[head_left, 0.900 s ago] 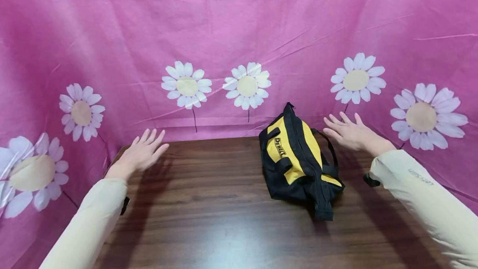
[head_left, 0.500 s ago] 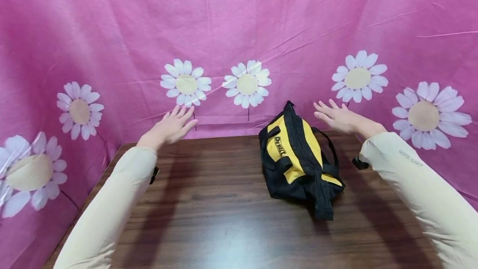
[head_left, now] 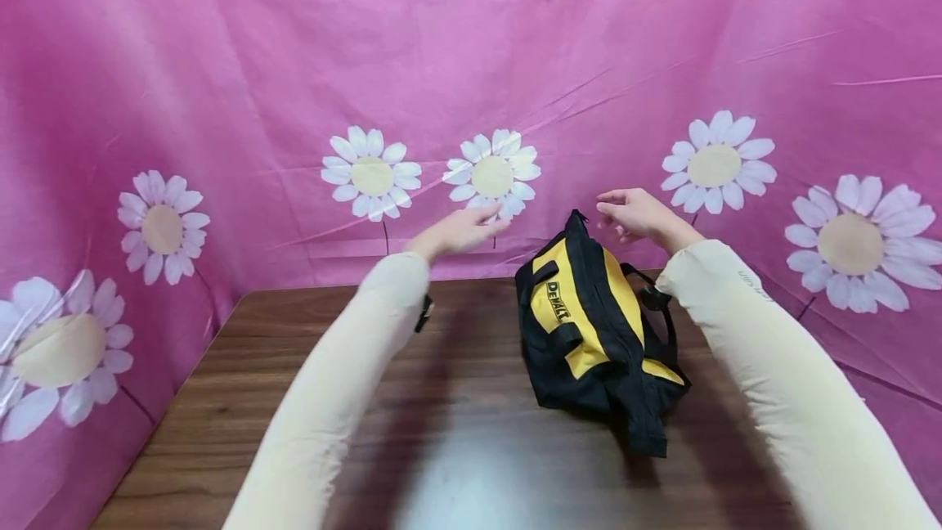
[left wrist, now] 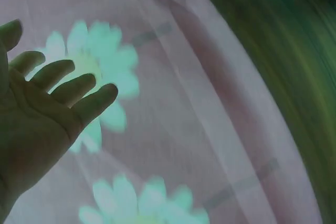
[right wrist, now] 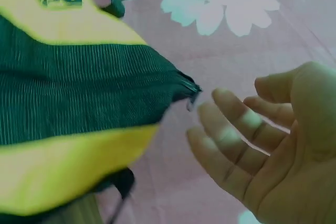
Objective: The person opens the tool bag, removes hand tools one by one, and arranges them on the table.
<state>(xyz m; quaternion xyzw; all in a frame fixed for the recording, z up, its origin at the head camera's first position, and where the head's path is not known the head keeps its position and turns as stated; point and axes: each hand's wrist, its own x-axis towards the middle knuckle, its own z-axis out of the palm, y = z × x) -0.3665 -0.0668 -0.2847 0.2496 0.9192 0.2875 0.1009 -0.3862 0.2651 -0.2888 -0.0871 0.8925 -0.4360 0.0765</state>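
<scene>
A black and yellow DeWalt tool bag [head_left: 589,317] rests on the wooden table, its zipped top running from the far end toward the near end. My right hand [head_left: 636,213] hovers just past the bag's far end, fingers loosely bent and holding nothing. In the right wrist view the fingertips of that hand [right wrist: 252,140] are a short gap from the zipper pull [right wrist: 192,98]. To the left of the bag, my left hand [head_left: 459,231] is raised above the table's back edge, with nothing in it. Its fingers [left wrist: 94,106] are spread and relaxed in the left wrist view.
A pink cloth [head_left: 294,39] with white daisies hangs behind and along both sides of the table [head_left: 243,383]. The bag's black side handle [head_left: 668,325] sticks out on the right, below the right wrist.
Both hands have come inward toward the bag, the left moving far to the right and the right moving left. The right fingers have bent from straight. The bag has stayed in place.
</scene>
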